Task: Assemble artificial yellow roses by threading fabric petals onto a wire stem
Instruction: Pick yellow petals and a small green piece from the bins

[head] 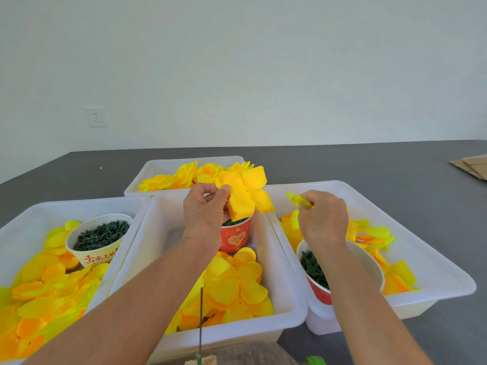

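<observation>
Petals (pixel 245 192), a large yellow cluster, held up over the middle bin (pixel 163 233), just above the red cup (pixel 236 237). Pinched at the left edge by the left hand (pixel 204 210), thumb and forefinger closed on the fabric, other fingers curled beneath. Right hand (pixel 322 217) raised over the right bin (pixel 434 262), fingertips nipping one small petal (pixel 297 199), pale yellow, near the cluster but not touching it. Stem (pixel 201 317), a thin dark wire, standing upright at the near edge of the middle bin, well below both hands, with nothing threaded on it as far as can be seen.

Looks like the gathering step: layers picked and matched, not yet on the wire. Next move probably calls for bringing the small petal against the cluster, lining up centre holes, then lowering the stack onto the stem tip; holes not visible, so alignment cannot be judged. Thin fabric likely to flop and fold, so a firm pinch near the centre would help.

Around: loose yellow and orange petals in the left bin (pixel 23 227), middle and right bins; a white cup (pixel 98 239) of dark green bits at left, another cup (pixel 369 262) of green pieces under the right wrist; finished roses (pixel 179 176) in the far bin (pixel 158 167). All on a grey desk (pixel 369 162), cardboard (pixel 471 167) at its far right, wall socket (pixel 95 117) behind.
</observation>
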A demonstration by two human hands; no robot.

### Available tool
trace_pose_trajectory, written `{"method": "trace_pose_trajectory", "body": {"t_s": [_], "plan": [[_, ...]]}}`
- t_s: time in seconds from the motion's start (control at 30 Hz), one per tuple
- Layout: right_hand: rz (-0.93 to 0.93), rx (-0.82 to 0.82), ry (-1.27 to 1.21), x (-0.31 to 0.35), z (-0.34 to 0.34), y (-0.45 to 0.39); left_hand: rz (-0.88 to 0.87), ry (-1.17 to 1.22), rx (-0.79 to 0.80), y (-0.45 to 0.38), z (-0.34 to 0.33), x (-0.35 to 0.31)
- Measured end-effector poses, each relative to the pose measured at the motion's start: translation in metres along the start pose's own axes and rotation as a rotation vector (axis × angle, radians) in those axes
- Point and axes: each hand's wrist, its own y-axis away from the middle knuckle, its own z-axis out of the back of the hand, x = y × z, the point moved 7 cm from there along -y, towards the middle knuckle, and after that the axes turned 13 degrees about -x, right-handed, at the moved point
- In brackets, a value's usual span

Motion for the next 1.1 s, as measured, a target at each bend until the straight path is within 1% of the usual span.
{"method": "trace_pose_trajectory", "body": {"t_s": [0.1, 0.2, 0.27, 0.37, 0.43, 0.47, 0.5, 0.57, 0.63, 0.7, 0.77, 0.83, 0.9, 0.97, 1.0, 1.1], "plan": [[-0.014, 0.204, 0.12, -0.001, -0.013, 0.009, -0.007, 0.009, 0.046, 0.002, -0.004, 0.0], [-0.052, 0.366, 0.154, -0.005, -0.023, 0.014, 0.004, 0.014, 0.071, 0.003, -0.006, 0.001], [-0.034, 0.383, 0.131, -0.003, -0.027, 0.015, 0.015, 0.016, 0.097, 0.004, -0.008, 0.002], [0.018, 0.29, 0.099, 0.004, -0.022, 0.011, 0.043, 0.019, 0.15, 0.008, -0.012, 0.004], [0.041, 0.217, -0.016, 0.01, -0.015, 0.007, 0.046, 0.003, 0.171, 0.009, -0.013, 0.005], [0.027, 0.206, -0.122, 0.013, -0.013, 0.005, 0.044, -0.004, 0.18, 0.009, -0.014, 0.005], [-0.026, 0.207, -0.253, 0.014, -0.01, 0.005, 0.045, -0.006, 0.191, 0.01, -0.015, 0.006], [-0.184, 0.234, -0.494, 0.014, -0.011, 0.007, 0.052, -0.003, 0.22, 0.01, -0.017, 0.008], [-0.28, 0.3, -0.635, 0.015, -0.014, 0.01, 0.064, 0.006, 0.258, 0.011, -0.02, 0.01], [-0.298, 0.346, -0.756, 0.017, -0.015, 0.011, 0.08, 0.029, 0.301, 0.013, -0.022, 0.011], [-0.262, 0.362, -0.796, 0.019, -0.013, 0.01, 0.091, 0.045, 0.341, 0.015, -0.025, 0.011], [-0.3, 0.33, -0.81, 0.013, -0.014, 0.009, 0.106, 0.05, 0.379, 0.018, -0.027, 0.012], [-0.424, 0.257, -0.88, 0.004, -0.012, 0.007, 0.127, 0.061, 0.415, 0.02, -0.028, 0.013], [-0.571, 0.093, -0.927, -0.012, -0.008, 0.001, 0.148, 0.078, 0.439, 0.022, -0.028, 0.012], [-0.6, -0.014, -0.867, -0.023, -0.004, -0.003, 0.151, 0.089, 0.438, 0.022, -0.027, 0.011], [-0.548, -0.261, -0.487, -0.044, 0.011, -0.012, 0.152, 0.099, 0.394, 0.018, -0.024, 0.008]]}}
